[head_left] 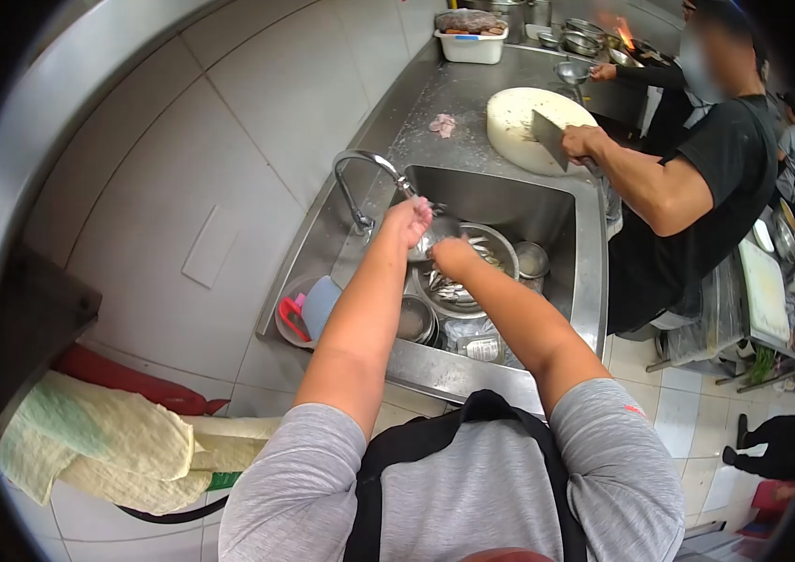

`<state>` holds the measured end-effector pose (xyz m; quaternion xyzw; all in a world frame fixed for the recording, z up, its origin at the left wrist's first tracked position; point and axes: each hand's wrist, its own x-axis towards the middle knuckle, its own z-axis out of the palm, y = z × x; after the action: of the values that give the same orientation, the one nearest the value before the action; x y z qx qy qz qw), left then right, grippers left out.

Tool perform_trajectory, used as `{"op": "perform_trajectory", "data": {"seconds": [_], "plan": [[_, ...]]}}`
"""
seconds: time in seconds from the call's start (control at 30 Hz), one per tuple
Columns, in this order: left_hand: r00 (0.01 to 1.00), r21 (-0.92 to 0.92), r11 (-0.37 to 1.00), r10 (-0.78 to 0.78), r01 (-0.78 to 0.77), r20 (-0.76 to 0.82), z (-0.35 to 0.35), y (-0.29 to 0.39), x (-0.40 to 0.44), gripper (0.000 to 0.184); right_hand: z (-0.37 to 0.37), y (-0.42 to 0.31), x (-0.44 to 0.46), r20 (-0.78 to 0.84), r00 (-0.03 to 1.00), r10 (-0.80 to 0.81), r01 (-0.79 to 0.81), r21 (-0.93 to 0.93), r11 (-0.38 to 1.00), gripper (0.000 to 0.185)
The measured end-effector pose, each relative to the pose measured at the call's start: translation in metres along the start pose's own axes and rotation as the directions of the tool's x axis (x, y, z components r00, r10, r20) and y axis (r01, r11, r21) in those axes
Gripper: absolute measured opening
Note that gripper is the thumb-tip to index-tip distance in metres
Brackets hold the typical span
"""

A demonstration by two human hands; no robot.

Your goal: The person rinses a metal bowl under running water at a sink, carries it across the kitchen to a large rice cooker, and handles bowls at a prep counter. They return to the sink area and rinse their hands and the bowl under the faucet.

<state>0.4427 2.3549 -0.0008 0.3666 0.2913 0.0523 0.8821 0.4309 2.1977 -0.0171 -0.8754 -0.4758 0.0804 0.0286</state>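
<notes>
My left hand (409, 222) is raised just below the tip of the curved faucet (351, 169), its fingers curled; what they hold, if anything, does not show. Lower and to the right, my right hand (455, 258) is closed at the edge of a shiny metal bowl (432, 241), which lies between my two hands and is partly blurred. Beneath them in the sink (547, 211) sits a large metal basin (513, 258) with several small silvery fish (454, 287).
Small metal bowls (533, 259), stacked bowls (413, 318) and a plastic bag (477, 342) surround the basin. At the sink's left corner stands a container (296, 323) with red and blue items. On the right, a co-worker's hand grips a cleaver (547, 136) over a round chopping block (515, 112).
</notes>
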Motion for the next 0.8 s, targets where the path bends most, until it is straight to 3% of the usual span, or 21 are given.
{"op": "perform_trajectory", "data": {"seconds": [0.07,0.17,0.2,0.3,0.33,0.4,0.47,0.5,0.53,0.57,0.6,0.63,0.67,0.7,0.73,0.77,0.8], "plan": [[0.999,0.032,0.999,-0.029,0.028,0.038,-0.006,-0.003,-0.003,0.009,0.008,-0.003,0.005,-0.112,0.993,0.021,-0.039,-0.168,0.985,0.02],[0.998,0.162,0.985,0.055,-0.055,0.007,-0.002,0.005,-0.015,0.013,0.022,0.007,0.023,-0.076,0.997,0.01,-0.002,0.108,0.994,0.02],[0.995,0.203,0.975,0.095,-0.09,-0.016,-0.004,0.005,-0.018,0.014,0.021,0.009,0.023,-0.104,0.992,0.074,-0.069,0.052,0.996,0.019],[0.99,0.421,0.9,0.136,-0.108,-0.038,-0.006,0.012,-0.022,0.012,0.02,0.01,0.025,-0.166,0.985,0.053,-0.057,-0.017,0.998,0.019],[0.993,0.44,0.891,0.12,-0.111,0.007,-0.005,0.015,-0.023,0.012,0.019,0.011,0.027,-0.12,0.993,0.0,0.024,0.191,0.981,0.022],[0.993,0.467,0.877,0.079,-0.112,0.091,-0.004,0.014,-0.029,0.012,0.014,0.008,0.031,-0.157,0.983,0.093,-0.043,0.293,0.955,0.022],[0.992,0.477,0.87,0.101,-0.126,0.078,0.003,0.012,-0.035,0.012,0.02,0.016,0.046,-0.233,0.961,0.148,-0.053,0.373,0.926,0.026],[0.991,0.484,0.865,0.114,-0.135,0.072,0.006,0.011,-0.036,0.013,0.012,0.019,0.053,-0.091,0.941,0.325,-0.169,0.707,0.687,0.029],[0.949,0.57,0.77,0.309,-0.287,0.061,0.001,0.003,-0.019,0.018,0.003,0.02,0.058,0.112,0.897,0.427,-0.266,0.91,0.319,0.032],[0.894,0.705,0.621,0.447,-0.343,0.041,-0.008,-0.003,-0.004,0.021,-0.007,0.022,0.063,0.336,0.836,0.434,-0.322,0.941,-0.109,0.036],[0.818,0.818,0.447,0.573,-0.363,0.05,-0.012,-0.006,0.0,0.025,-0.01,0.03,0.069,0.395,0.856,0.333,-0.286,0.899,-0.333,0.047],[0.724,0.901,0.255,0.684,-0.35,0.088,-0.013,-0.008,0.005,0.029,-0.007,0.032,0.072,0.4,0.861,0.314,-0.26,0.877,-0.403,0.05],[0.687,0.924,0.148,0.711,-0.353,0.149,-0.019,-0.011,0.007,0.039,-0.005,0.033,0.077,0.401,0.867,0.296,-0.234,0.851,-0.47,0.053],[0.667,0.919,0.171,0.735,-0.356,0.122,-0.018,-0.014,0.009,0.038,-0.004,0.032,0.081,0.401,0.873,0.278,-0.208,0.821,-0.532,0.056],[0.645,0.912,0.195,0.758,-0.36,0.093,-0.017,-0.017,0.01,0.038,0.0,0.025,0.087,0.414,0.815,0.404,-0.274,0.892,-0.36,0.056],[0.624,0.906,0.219,0.779,-0.362,0.062,-0.018,-0.021,0.01,0.038,0.003,0.028,0.085,0.26,0.89,0.374,-0.321,0.94,0.111,0.054],[0.648,0.941,0.173,0.759,-0.292,0.061,-0.016,-0.019,0.003,0.035,0.004,0.032,0.082,0.137,0.954,0.265,-0.268,0.784,0.559,0.052]]}}
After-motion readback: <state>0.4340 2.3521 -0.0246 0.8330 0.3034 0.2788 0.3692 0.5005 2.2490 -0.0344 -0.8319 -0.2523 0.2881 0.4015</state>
